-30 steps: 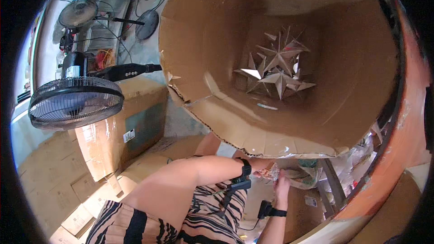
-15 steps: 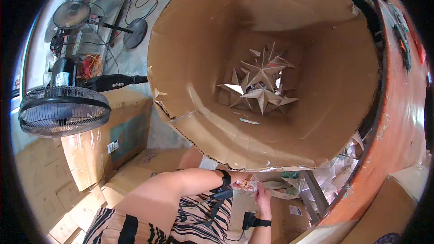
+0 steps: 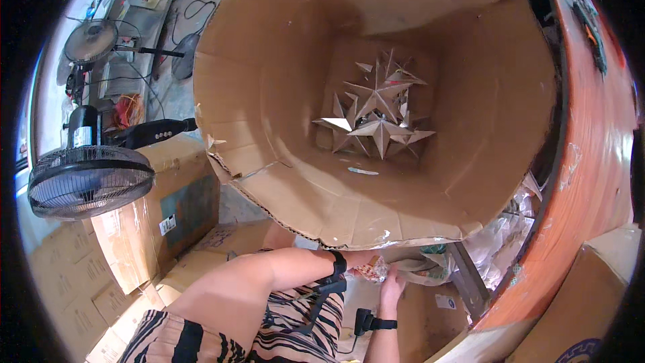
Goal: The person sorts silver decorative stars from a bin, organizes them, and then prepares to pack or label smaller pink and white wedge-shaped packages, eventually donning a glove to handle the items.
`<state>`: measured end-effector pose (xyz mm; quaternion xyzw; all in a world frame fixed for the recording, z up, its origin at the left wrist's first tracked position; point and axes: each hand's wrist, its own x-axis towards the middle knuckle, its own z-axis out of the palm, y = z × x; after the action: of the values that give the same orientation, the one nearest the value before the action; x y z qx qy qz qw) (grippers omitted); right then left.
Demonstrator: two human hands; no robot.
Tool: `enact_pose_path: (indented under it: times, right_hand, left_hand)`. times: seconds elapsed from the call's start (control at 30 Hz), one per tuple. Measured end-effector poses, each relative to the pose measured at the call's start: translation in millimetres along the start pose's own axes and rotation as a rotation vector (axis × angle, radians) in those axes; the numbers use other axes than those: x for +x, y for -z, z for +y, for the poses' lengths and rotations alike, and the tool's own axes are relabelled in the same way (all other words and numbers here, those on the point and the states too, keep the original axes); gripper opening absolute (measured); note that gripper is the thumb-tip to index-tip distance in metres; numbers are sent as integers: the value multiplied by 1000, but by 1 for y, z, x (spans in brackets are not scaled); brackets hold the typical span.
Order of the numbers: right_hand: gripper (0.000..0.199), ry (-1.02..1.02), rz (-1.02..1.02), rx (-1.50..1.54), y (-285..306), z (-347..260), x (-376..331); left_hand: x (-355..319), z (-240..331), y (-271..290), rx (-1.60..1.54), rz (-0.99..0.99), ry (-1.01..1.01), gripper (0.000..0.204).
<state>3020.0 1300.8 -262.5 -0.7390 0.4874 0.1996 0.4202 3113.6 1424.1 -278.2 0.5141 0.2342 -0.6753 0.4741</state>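
Note:
A big open cardboard box (image 3: 295, 188) fills the view. Several silvery folded paper stars (image 3: 376, 117) lie at its bottom. Below the box's near rim, my left hand (image 3: 361, 260) is partly hidden by that rim. A black strap sits on its wrist. It grips a small red-and-white patterned packet (image 3: 373, 271). My right hand (image 3: 391, 287), also with a black wrist strap, reaches up from below, and its fingers close on the same packet. Crumpled clear plastic (image 3: 420, 270) lies just right of the packet.
A black standing fan (image 3: 91, 180) is at the left, with a second fan (image 3: 91, 40) farther back. Taped cardboard cartons (image 3: 134, 242) are stacked at the lower left. An orange wall (image 3: 598, 161) curves along the right, above clear plastic bags (image 3: 500, 238) and a carton (image 3: 578, 302).
My head has turned, so the box and fans sit differently in view. Both hands have stayed together at the packet under the box rim.

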Motion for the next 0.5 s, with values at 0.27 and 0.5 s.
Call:
enact_pose_path:
  times: [0.27, 0.5]
  right_hand:
    - [56, 0, -116, -612, 8, -11, 4]
    - [55, 24, -101, -767, -4, 17, 19]
  left_hand:
    - [28, -18, -5, 202, 105, 94, 61]
    - [11, 21, -25, 854, 315, -63, 48]
